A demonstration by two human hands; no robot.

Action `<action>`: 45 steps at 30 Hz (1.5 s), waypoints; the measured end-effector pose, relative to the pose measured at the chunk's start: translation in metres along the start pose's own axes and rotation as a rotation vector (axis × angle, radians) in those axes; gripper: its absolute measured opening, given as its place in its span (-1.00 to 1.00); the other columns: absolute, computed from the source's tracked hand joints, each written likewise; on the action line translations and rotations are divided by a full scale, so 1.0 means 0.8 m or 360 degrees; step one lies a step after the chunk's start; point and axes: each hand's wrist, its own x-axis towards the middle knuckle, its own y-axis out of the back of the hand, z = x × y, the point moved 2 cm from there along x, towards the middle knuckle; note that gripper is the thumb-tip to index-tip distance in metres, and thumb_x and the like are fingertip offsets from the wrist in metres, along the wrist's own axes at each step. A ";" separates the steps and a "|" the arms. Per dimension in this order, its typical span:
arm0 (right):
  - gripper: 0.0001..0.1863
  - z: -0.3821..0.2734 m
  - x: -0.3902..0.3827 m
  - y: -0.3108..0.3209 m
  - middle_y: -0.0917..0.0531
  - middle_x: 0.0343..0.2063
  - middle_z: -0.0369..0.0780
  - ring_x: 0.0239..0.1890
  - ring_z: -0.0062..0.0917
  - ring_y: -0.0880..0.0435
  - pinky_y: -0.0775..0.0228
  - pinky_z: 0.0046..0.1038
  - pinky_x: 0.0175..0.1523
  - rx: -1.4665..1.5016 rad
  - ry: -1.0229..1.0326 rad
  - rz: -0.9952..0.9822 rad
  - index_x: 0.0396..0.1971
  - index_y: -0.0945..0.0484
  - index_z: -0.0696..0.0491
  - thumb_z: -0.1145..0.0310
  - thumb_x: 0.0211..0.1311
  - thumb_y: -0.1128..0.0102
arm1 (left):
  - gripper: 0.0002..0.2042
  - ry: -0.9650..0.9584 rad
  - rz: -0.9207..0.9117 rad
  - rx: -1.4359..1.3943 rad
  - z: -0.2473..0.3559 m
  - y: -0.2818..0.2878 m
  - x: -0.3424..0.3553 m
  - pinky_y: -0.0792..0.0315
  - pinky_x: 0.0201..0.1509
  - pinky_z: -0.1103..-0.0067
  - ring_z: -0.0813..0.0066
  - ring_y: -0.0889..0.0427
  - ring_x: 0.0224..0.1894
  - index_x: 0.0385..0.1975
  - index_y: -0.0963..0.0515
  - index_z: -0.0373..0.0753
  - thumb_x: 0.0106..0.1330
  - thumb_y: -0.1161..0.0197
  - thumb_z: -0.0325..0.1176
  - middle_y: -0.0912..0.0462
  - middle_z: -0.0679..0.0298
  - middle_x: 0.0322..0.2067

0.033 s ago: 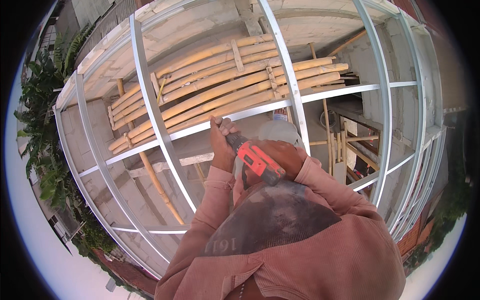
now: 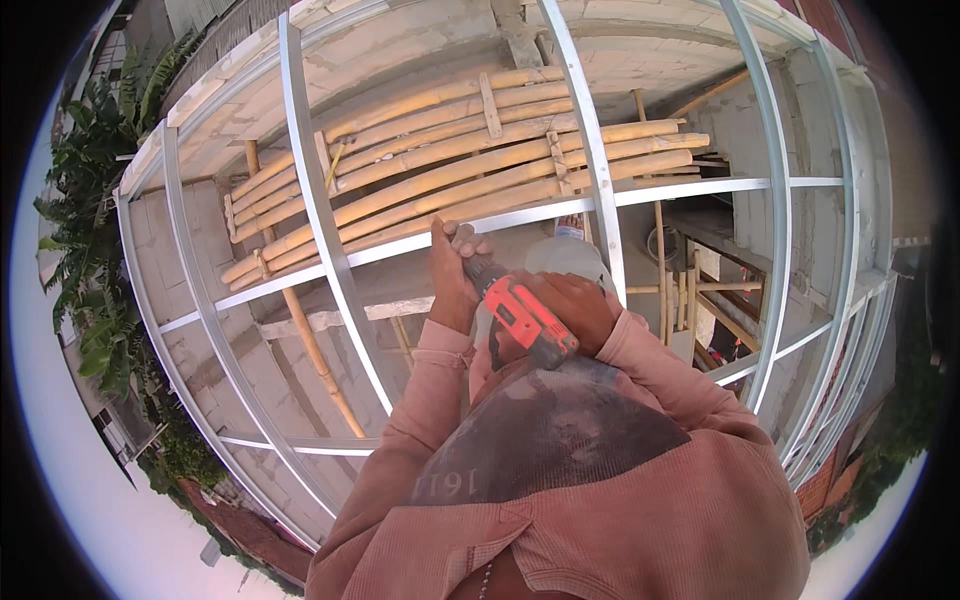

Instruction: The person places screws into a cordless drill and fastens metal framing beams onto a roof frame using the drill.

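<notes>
A red and black cordless drill (image 2: 527, 318) is in front of my chest, its dark chuck pointing up and to the left. My right hand (image 2: 577, 305) is closed around the drill from the right side, and its grip is hidden. At the chuck end, my left hand (image 2: 456, 275) has its fingers curled in against the drill's nose. Whatever those fingers pinch is too small or hidden to make out. Just beyond my left fingertips runs a silvery metal cross bar (image 2: 395, 250), part of a frame of light metal channels.
Long metal rafters (image 2: 322, 215) cross the frame left and right of me. Below lie a bamboo pole platform (image 2: 430, 190), a bamboo post (image 2: 318, 355) and grey block walls (image 2: 735, 235). A pale translucent container (image 2: 566, 257) shows past my right hand. Green plants (image 2: 90, 270) grow at the left.
The whole view has shifted slightly, with the frame and bamboo sitting a little further right and lower. Both hands keep the same hold around the drill.
</notes>
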 end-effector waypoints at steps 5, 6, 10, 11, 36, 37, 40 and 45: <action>-0.37 -0.018 0.011 0.010 -0.65 -0.33 -0.12 -0.32 -0.25 -0.69 -0.54 -0.28 -0.17 -0.0565 0.0275 0.0119 0.25 -0.39 0.18 0.29 0.16 -0.21 | -0.62 -0.0202 0.0090 0.0499 0.008 -0.052 -0.028 -0.37 -0.48 0.48 0.55 -0.27 -0.66 -0.40 -0.29 -0.07 0.57 0.07 0.07 -0.18 0.43 -0.69; -0.39 -0.020 0.015 0.012 -0.65 -0.29 -0.10 -0.30 -0.25 -0.68 -0.54 -0.29 -0.15 -0.0596 0.0344 0.0172 0.26 -0.39 0.18 0.33 0.19 -0.16 | -0.62 -0.0206 0.0082 0.0582 0.011 -0.055 -0.033 -0.39 -0.47 0.46 0.53 -0.28 -0.65 -0.39 -0.30 -0.08 0.57 0.08 0.07 -0.18 0.42 -0.69; -0.32 -0.015 0.019 0.008 -0.66 -0.21 -0.04 -0.22 -0.20 -0.69 -0.54 -0.27 -0.09 -0.0558 0.0351 0.0091 0.30 -0.34 0.19 0.32 0.15 -0.21 | -0.67 -0.0177 -0.0132 0.0419 0.021 -0.062 -0.039 -0.47 -0.44 0.54 0.57 -0.40 -0.60 -0.33 -0.40 -0.08 0.56 -0.01 0.03 -0.26 0.46 -0.69; -0.30 -0.016 0.022 0.007 -0.64 -0.13 -0.01 -0.15 -0.16 -0.69 -0.54 -0.26 -0.04 -0.0340 0.0320 0.0081 0.32 -0.32 0.19 0.31 0.15 -0.24 | -0.67 -0.0190 -0.0136 0.0408 0.021 -0.070 -0.041 -0.47 -0.44 0.54 0.57 -0.40 -0.60 -0.33 -0.40 -0.08 0.56 -0.01 0.03 -0.26 0.46 -0.69; -0.38 -0.013 0.016 0.001 -0.63 -0.31 -0.15 -0.35 -0.29 -0.70 -0.56 -0.33 -0.23 -0.0727 0.0340 -0.0047 0.25 -0.39 0.13 0.26 0.16 -0.18 | -0.64 -0.0266 0.0240 0.0557 0.003 -0.031 -0.028 -0.30 -0.62 0.46 0.46 -0.30 -0.71 -0.34 -0.29 -0.10 0.56 0.03 0.05 -0.26 0.36 -0.69; -0.38 -0.013 0.016 0.001 -0.63 -0.30 -0.15 -0.34 -0.30 -0.71 -0.56 -0.35 -0.23 -0.0772 0.0320 -0.0092 0.25 -0.40 0.13 0.25 0.16 -0.18 | -0.65 -0.0229 0.0235 0.0568 0.002 -0.029 -0.028 -0.32 -0.62 0.46 0.45 -0.30 -0.71 -0.34 -0.29 -0.10 0.56 0.01 0.05 -0.26 0.35 -0.69; -0.35 -0.017 0.018 -0.001 -0.64 -0.25 -0.15 -0.32 -0.29 -0.72 -0.57 -0.34 -0.21 -0.0810 0.0313 -0.0104 0.29 -0.36 0.13 0.26 0.17 -0.17 | -0.67 -0.0175 0.0202 0.0494 0.003 -0.023 -0.030 -0.37 -0.59 0.44 0.46 -0.33 -0.69 -0.34 -0.31 -0.11 0.55 -0.02 0.01 -0.26 0.35 -0.69; -0.29 -0.012 0.017 0.001 -0.65 -0.19 -0.14 -0.29 -0.25 -0.73 -0.60 -0.29 -0.21 -0.0697 0.0338 -0.0067 0.37 -0.26 0.11 0.28 0.20 -0.16 | -0.69 -0.0105 0.0097 0.0287 -0.003 -0.011 -0.016 -0.40 -0.56 0.48 0.52 -0.38 -0.66 -0.38 -0.36 -0.11 0.54 -0.06 -0.04 -0.26 0.37 -0.71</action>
